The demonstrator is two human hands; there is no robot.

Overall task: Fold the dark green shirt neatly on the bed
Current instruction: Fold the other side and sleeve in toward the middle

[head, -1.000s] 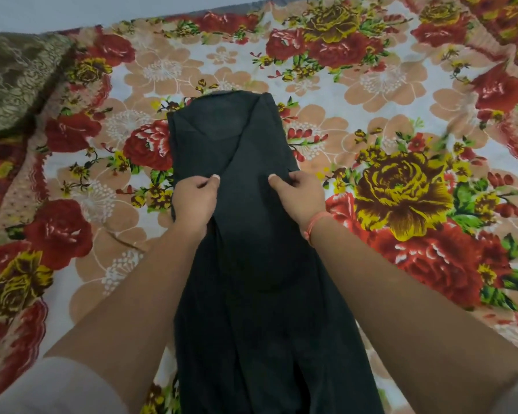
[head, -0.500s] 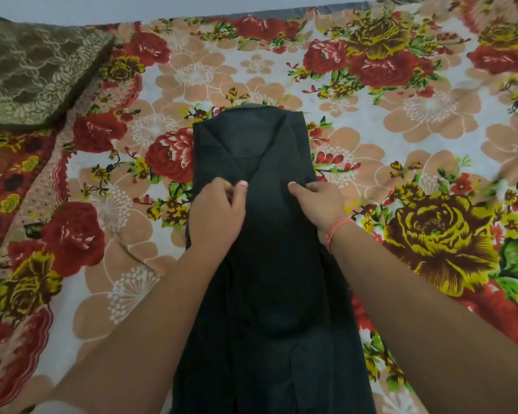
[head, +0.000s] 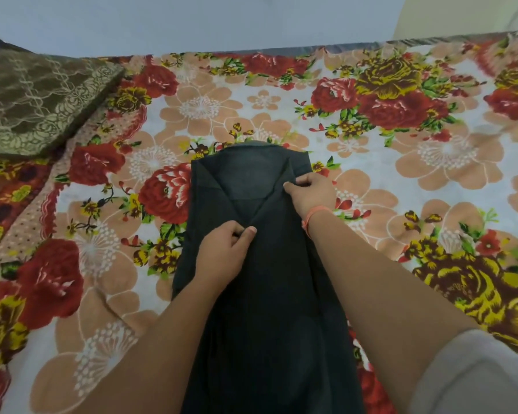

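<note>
Right, the bed (head: 371,162) fills the view under its red and yellow flowered sheet, and the dark green shirt (head: 266,309) lies on it dead centre. Its sides look folded in, so it makes one narrow strip. The long axis runs straight away from the person, the near end dropping out of the bottom of the frame and the collar end lying farthest off. Up at far left sits a folded olive brocade cloth (head: 36,97), well apart from the shirt. No box or basket shows; the bed alone carries the garment.

Now the hands. The left hand (head: 222,252) is on the midline, thumb and curled fingers pinching the cloth just where the two slanting flaps meet. The right hand (head: 310,192) is farther up, nearer the collar end, fingers curled on the shirt's right edge, an orange band (head: 311,215) at the wrist.

My read: they are trimming up the top edges, and the lengthwise fold comes after. With the strip pointing away, the near end would have to travel up toward the collar, and that end is out of view.
</note>
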